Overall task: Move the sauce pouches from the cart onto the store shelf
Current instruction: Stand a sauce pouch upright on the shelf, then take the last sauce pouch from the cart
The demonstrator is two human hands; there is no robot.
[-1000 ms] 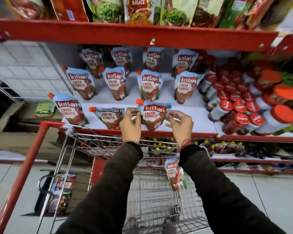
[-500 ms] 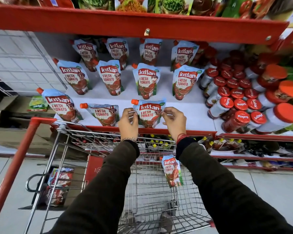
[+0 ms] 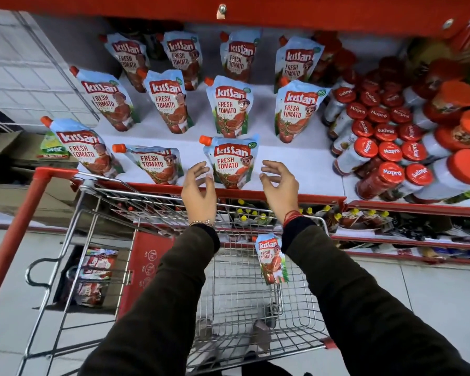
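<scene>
Both hands empty, fingers spread: left hand point(image 3: 198, 183); right hand point(image 3: 278, 183); remaining cart pouch point(image 3: 272, 260) lies below, upright, nearer the right.

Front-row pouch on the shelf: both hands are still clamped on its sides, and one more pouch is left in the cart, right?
Not quite. The head view shows both hands open and off the front pouch: the left hand and right hand flank it with fingers spread, and it stands on the shelf on its own. The rest holds: one pouch is left in the cart.
</scene>
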